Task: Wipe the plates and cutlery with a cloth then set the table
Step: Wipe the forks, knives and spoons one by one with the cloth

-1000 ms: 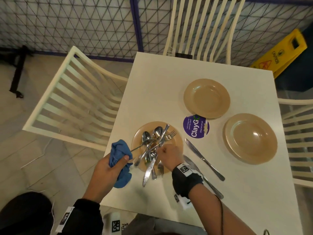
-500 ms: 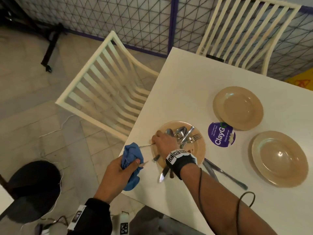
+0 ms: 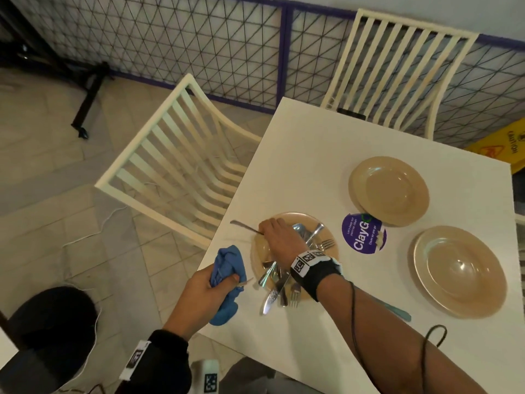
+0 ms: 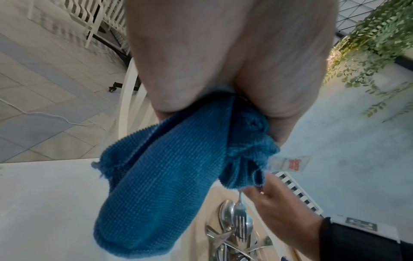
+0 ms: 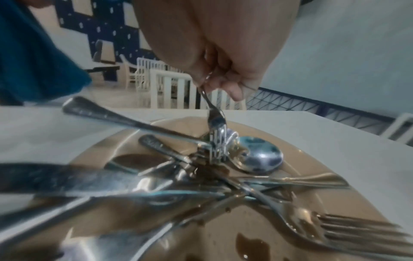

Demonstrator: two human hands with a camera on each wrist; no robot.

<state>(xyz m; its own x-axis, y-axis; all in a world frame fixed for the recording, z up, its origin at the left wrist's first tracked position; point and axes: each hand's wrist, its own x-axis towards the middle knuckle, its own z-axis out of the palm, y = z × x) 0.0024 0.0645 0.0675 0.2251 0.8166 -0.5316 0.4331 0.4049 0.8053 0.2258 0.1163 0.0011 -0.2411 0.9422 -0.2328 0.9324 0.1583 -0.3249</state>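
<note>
My left hand (image 3: 221,284) grips a bunched blue cloth (image 3: 227,268) at the table's left edge; the same cloth (image 4: 170,185) fills the left wrist view. My right hand (image 3: 265,230) pinches a fork (image 5: 215,130) by its handle (image 3: 243,224), tines down over a pile of knives, forks and spoons (image 3: 279,275). The pile lies on a tan plate (image 3: 331,253). Two more tan plates (image 3: 389,191) (image 3: 460,271) sit bare further right. A knife (image 3: 399,310) lies on the table, partly hidden under my right forearm.
A round purple sticker (image 3: 363,237) is stuck to the white table (image 3: 306,155) between the plates. Cream slatted chairs stand at the left side (image 3: 176,163) and far side (image 3: 403,72). A mesh fence runs behind, and a yellow caution sign (image 3: 508,146) shows at the right.
My right hand has moved from the near side of the cutlery plate to its far left rim and taken a fork by the handle. The left hand still holds the cloth.
</note>
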